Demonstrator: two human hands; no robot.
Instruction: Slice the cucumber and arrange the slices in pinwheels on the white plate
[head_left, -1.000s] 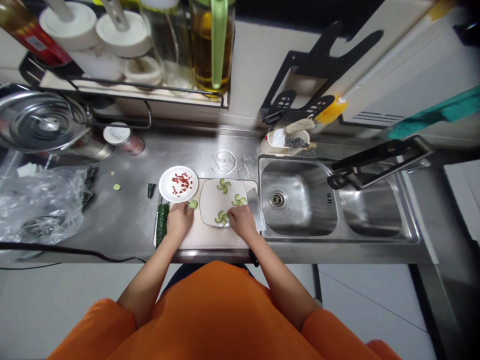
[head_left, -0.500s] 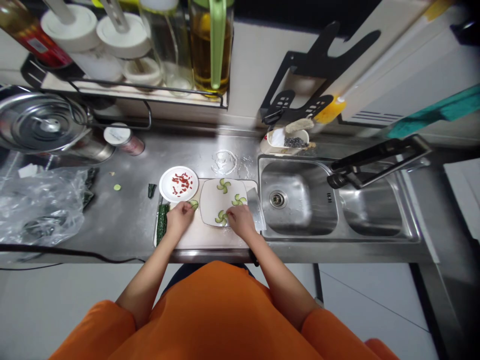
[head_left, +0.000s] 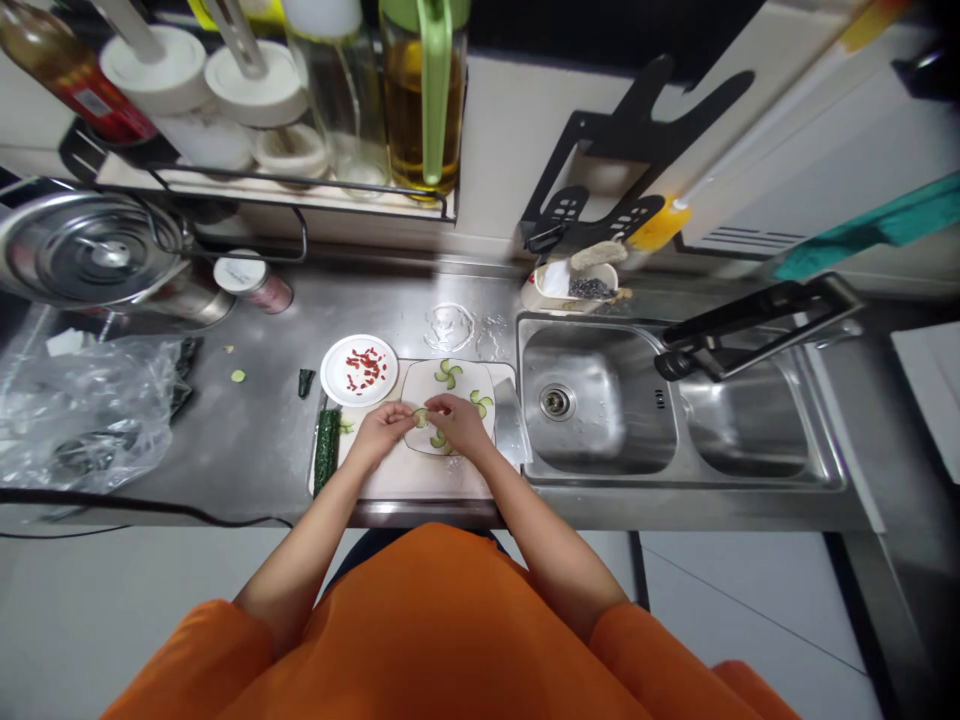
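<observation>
Cucumber slice (head_left: 421,418), between fingertips of left hand (head_left: 384,428) and right hand (head_left: 456,424), at left part of square plate (head_left: 466,382); cannot tell if touching it. Seems pinched by left fingers; right fingers bent close together against it, but cannot tell if also gripping. Done on square plate, by appearance: three pinwheels (head_left: 448,374), at top, at right and at bottom, the last partly behind right hand. Looks well advanced, yet incomplete, with no finished pinwheel at left. On round plate (head_left: 330,375), many red bits (head_left: 366,372), too small to count exactly, none visible on square plate; perhaps left for later. By count: two plates, one board (head_left: 405,480), one cleaver (head_left: 514,430) at its right end, one cucumber length (head_left: 327,445) at its left end. On counter (head_left: 262,440), one dark end piece (head_left: 306,382) and one round piece (head_left: 238,376).
</observation>
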